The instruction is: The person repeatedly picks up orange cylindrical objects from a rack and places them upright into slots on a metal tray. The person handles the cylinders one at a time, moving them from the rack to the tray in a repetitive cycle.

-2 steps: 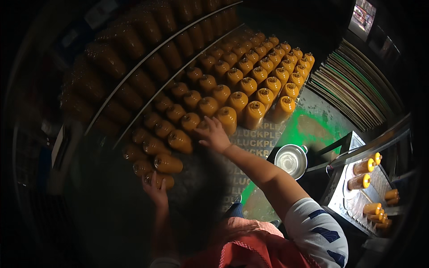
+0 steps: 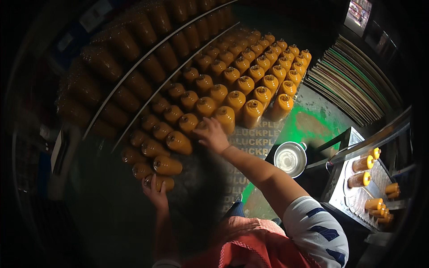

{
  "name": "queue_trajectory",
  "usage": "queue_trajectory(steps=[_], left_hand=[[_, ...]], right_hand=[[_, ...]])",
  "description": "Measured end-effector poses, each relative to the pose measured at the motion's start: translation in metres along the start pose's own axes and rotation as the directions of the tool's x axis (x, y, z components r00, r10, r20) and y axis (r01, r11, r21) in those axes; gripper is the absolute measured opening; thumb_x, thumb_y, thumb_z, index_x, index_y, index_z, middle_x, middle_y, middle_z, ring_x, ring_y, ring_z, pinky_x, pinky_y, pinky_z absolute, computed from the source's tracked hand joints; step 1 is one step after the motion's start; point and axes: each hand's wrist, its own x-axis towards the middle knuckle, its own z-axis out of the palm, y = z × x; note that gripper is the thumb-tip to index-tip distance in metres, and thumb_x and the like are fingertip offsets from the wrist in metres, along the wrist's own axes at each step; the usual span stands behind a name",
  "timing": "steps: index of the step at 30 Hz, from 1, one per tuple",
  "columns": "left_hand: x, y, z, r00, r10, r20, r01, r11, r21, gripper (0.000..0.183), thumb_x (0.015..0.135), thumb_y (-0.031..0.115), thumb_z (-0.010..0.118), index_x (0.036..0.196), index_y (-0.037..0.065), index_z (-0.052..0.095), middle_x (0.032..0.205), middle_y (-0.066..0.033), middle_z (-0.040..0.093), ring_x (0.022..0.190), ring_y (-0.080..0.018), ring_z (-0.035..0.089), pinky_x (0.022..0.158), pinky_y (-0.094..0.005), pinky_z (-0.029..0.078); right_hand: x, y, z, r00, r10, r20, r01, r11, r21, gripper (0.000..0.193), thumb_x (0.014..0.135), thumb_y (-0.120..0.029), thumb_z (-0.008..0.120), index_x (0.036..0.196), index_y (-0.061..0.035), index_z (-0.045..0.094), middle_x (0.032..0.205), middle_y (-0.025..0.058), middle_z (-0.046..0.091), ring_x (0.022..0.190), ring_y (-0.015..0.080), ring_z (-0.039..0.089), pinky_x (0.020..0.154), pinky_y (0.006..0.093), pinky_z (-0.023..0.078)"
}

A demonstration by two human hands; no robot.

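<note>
Glossy orange cylinders with rounded shoulders and a small knob on top stand close together in slanting rows. At the near left end of the rows, my left hand has its thumb and fingers round the top of one orange cylinder. My right hand reaches in at the front of the rows, its fingers closed over the top of another cylinder, which is mostly hidden by the hand. Another cylinder stands close by, between my two hands.
A metal pot sits right of my right forearm. Beyond it stands a metal rack with several orange cylinders on it. Stacked thin boards lie at the far right. More cylinders stand behind two pale rails at the left.
The whole view has shifted slightly. Both hands stay at the same cylinders, with hardly any visible movement.
</note>
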Motion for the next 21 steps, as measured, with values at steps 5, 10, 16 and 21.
queue_trajectory(steps=[5,10,16,21], left_hand=[[-0.008,0.017,-0.025,0.994,0.002,0.113,-0.002,1.0,0.001,0.05,0.073,0.005,0.081,0.12,0.014,0.068,0.143,-0.0159,0.045,0.128,-0.0377,0.046,0.106,-0.0475,0.04],[-0.036,0.074,-0.032,0.949,0.004,0.314,0.131,0.905,-0.406,0.047,0.074,0.002,0.077,0.119,0.001,0.066,0.132,-0.0158,0.056,0.122,-0.0301,0.054,0.105,-0.0377,0.042],[-0.084,0.209,0.049,0.6,0.251,0.759,0.57,0.532,-0.627,0.049,0.078,0.003,0.068,0.127,-0.001,0.064,0.129,-0.0083,0.062,0.118,-0.0169,0.058,0.103,-0.0314,0.044],[-0.176,0.36,0.114,-0.015,0.553,0.833,0.89,0.387,-0.24,0.065,0.086,0.024,0.069,0.142,0.002,0.047,0.128,-0.0131,0.061,0.117,-0.0233,0.06,0.103,-0.0354,0.046]], right_hand=[[-0.035,0.01,-0.029,0.998,-0.067,-0.002,0.067,0.986,0.153,0.051,0.074,-0.018,0.079,0.123,-0.0276,0.068,0.142,0.0167,0.043,0.127,0.0414,0.043,0.104,0.0465,0.044],[-0.164,0.031,-0.109,0.94,0.331,-0.077,-0.268,0.862,0.43,0.055,0.078,-0.021,0.077,0.132,-0.0171,0.064,0.142,0.0169,0.047,0.133,0.0345,0.043,0.111,0.0434,0.036],[-0.392,0.037,-0.236,0.419,0.897,-0.144,-0.483,0.354,0.801,0.061,0.079,-0.021,0.072,0.136,-0.0038,0.058,0.133,0.0091,0.058,0.122,0.0234,0.054,0.108,0.0359,0.04],[-0.571,0.016,-0.309,0.099,0.977,-0.189,0.041,0.185,0.982,0.067,0.084,-0.021,0.065,0.146,-0.0074,0.043,0.132,0.0068,0.056,0.122,0.0219,0.053,0.103,0.038,0.045]])
